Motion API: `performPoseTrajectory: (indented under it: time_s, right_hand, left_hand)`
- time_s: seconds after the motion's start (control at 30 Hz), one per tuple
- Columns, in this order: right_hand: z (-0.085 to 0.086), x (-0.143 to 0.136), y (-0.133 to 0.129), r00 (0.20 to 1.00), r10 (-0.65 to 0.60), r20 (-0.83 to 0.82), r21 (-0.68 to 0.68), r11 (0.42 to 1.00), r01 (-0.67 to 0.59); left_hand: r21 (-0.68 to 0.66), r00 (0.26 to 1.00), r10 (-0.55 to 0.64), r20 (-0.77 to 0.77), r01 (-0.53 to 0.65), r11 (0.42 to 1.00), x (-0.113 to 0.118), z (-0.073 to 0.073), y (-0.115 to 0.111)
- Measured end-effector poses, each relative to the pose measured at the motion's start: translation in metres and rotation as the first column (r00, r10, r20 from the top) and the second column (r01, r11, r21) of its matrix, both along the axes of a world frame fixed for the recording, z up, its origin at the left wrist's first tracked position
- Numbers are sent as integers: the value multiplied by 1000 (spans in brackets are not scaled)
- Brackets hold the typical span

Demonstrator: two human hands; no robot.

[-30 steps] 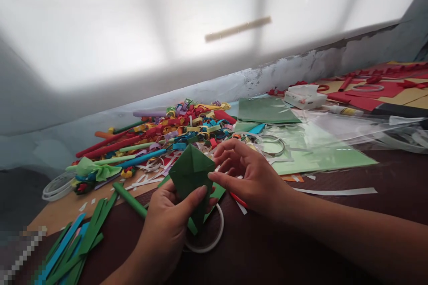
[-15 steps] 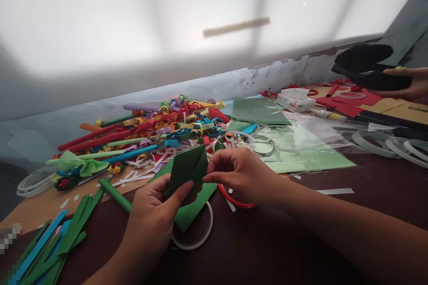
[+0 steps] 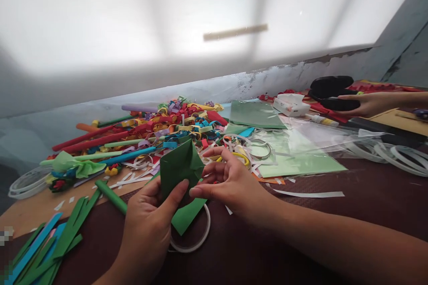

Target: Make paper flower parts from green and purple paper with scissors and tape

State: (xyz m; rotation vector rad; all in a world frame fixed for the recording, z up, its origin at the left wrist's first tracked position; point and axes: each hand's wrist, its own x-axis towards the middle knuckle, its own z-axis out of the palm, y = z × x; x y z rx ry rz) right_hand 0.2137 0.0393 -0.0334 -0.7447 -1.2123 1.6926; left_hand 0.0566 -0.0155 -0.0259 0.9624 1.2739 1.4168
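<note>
My left hand [image 3: 147, 218] is closed on a folded piece of dark green paper [image 3: 179, 164], its thumb pressed flat on the front. The paper stands upright, and a fold on its right side gapes a little. At that right edge is my right hand [image 3: 230, 182], fingers apart and curved, tips close to or touching the flap. Below the folded piece lies another green paper sheet [image 3: 187, 218], overlapping a white ring [image 3: 207, 231] on the dark table. Behind my right fingers a yellow ring [image 3: 241, 156] shows in part.
Paper chains [image 3: 174, 124] and rolled paper tubes are heaped at the back. Green and blue strips [image 3: 67, 231] lie at the left. Light green sheets [image 3: 301, 164], a tissue pack [image 3: 290, 104] and white rings [image 3: 397, 156] are rightward. Another person's hand [image 3: 374, 103] holds an open black case [image 3: 334, 91].
My right fingers have gone from a pinch at the paper's edge to spread apart, and the fold gapes wider. The other person's hand has brought the black case lower and leftward.
</note>
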Motion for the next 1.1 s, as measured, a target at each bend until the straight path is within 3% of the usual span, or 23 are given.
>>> performPoseTrajectory:
  time_s: [0.1, 0.33, 0.43, 0.5, 0.57, 0.7, 0.87, 0.97, 1.1]
  right_hand:
    - [0, 3, 0, 997, -12, -77, 62, 998, 17]
    - [-6, 6, 1, 998, -67, -23, 213, 975, 70]
    - [-6, 11, 2, 989, -144, 18, 426, 896, 122]
    - [-4, 15, 5, 976, -185, 113, 560, 823, 92]
    - [-3, 19, 9, 955, -199, 217, 605, 796, 29]
    - [-2, 23, 14, 936, -179, 303, 547, 837, -17]
    - [2, 25, 11, 939, -113, 324, 460, 886, -53]
    - [2, 24, 10, 954, -92, 286, 380, 925, -25]
    - [-2, 16, 7, 991, -6, 136, 172, 985, -18]
  left_hand:
    - [2, 1000, -11, 5, 11, 1000, 0, -1, 0]
    - [-20, 996, -87, 15, 88, 996, 3, -3, 0]
    - [-34, 996, -82, 24, 83, 996, 3, -3, 0]
    - [-34, 997, -71, 30, 72, 997, 3, -3, 1]
    - [-30, 997, -72, 26, 73, 997, 3, -3, 1]
    - [0, 993, -115, -18, 115, 993, 4, -2, 3]
    - [-85, 975, -151, -163, 139, 987, 3, 4, 1]
    - [-137, 978, -150, -144, 130, 982, 3, 7, -1]
    - [-169, 990, -123, -64, 110, 979, 4, 7, -1]
